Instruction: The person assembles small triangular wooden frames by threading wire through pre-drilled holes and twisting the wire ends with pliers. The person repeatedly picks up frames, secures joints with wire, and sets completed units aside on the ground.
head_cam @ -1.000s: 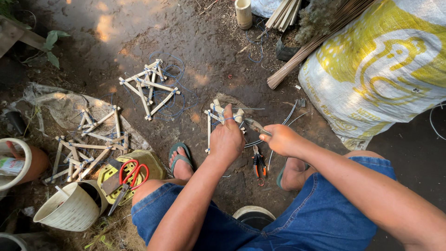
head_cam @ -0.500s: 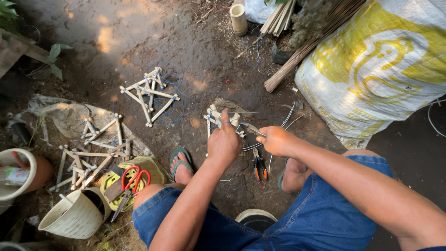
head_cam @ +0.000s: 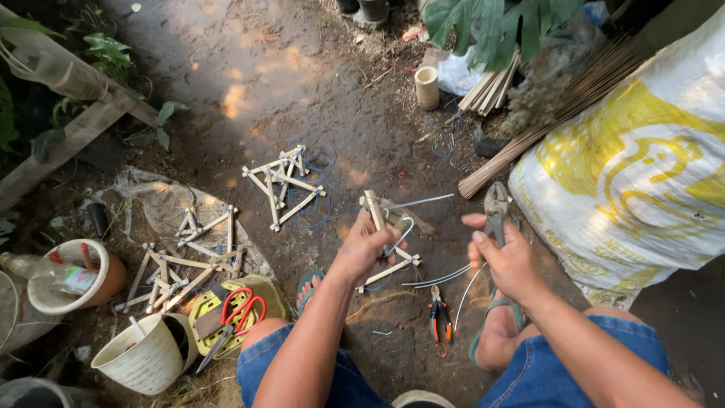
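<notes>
My left hand [head_cam: 362, 249] grips a small frame of bamboo sticks [head_cam: 381, 227] with a bent metal wire [head_cam: 411, 204] sticking out of it to the right. My right hand [head_cam: 506, 257] holds metal pliers [head_cam: 496, 208], jaws pointing up, a short way right of the frame. Loose wire pieces [head_cam: 438, 278] and orange-handled pliers [head_cam: 440, 321] lie on the dirt between my sandalled feet. I sit in blue denim shorts.
A finished bamboo frame [head_cam: 283, 185] with blue string lies ahead, and several more [head_cam: 189, 257] lie to the left. Red scissors [head_cam: 238, 313] rest on a yellow-green block. White pots [head_cam: 140, 359] stand lower left. A big white-and-yellow sack [head_cam: 642, 174] and a stick bundle [head_cam: 544, 128] fill the right.
Both hands have lifted off the ground. My left hand raised the bamboo frame; my right hand now holds metal pliers and has drawn apart to the right. The camera tilted forward.
</notes>
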